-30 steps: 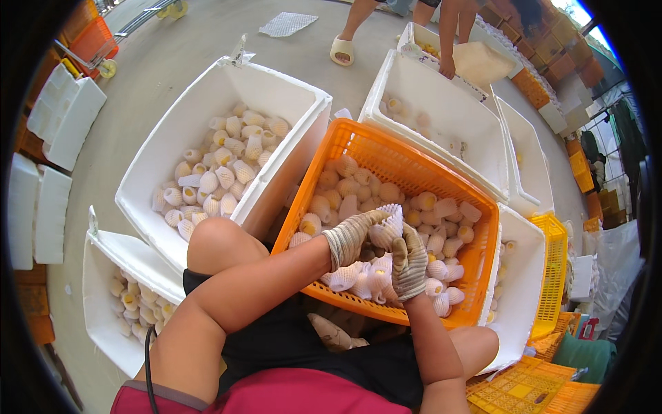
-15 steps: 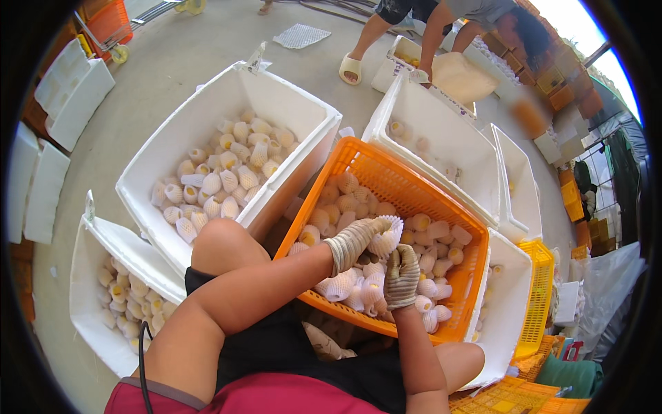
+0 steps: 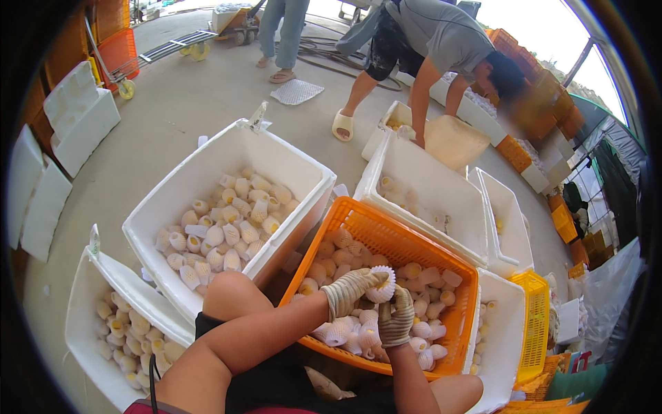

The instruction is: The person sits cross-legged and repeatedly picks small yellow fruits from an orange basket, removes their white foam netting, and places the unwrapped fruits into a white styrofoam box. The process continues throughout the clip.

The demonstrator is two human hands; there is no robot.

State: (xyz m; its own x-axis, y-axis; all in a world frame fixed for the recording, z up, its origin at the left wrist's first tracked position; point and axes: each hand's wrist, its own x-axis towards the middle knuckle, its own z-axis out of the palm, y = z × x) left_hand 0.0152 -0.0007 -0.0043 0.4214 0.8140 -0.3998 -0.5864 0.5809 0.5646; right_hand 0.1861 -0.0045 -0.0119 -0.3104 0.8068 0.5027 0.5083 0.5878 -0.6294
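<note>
In my left hand (image 3: 353, 290), gloved in off-white knit, is a fruit in a white foam net sleeve (image 3: 381, 284), its ribbed open end turned up. My right hand (image 3: 396, 319), in a similar glove with dirty fingers, sits just below and right of that fruit. Its fingers bend upward with the thumb apart, and nothing shows between them; whether they touch the sleeve is unclear. Both hands are above an orange plastic crate (image 3: 431, 243) filled with sleeved, pale yellowish fruit (image 3: 338, 332). The crate stands in front of my bent knees.
White foam boxes of sleeved fruit stand at left (image 3: 148, 215), lower left (image 3: 81, 324), beyond the crate (image 3: 441, 181) and at right (image 3: 502, 324). A yellow crate (image 3: 532, 331) is beside the right box. A person in grey (image 3: 441, 34) bends over farther boxes; another person's legs (image 3: 281, 34) stand behind.
My view has tilted up, so the crate and boxes sit lower and a second person's legs appear. The sleeved fruit stays in my left hand; its ribbed end now faces me more.
</note>
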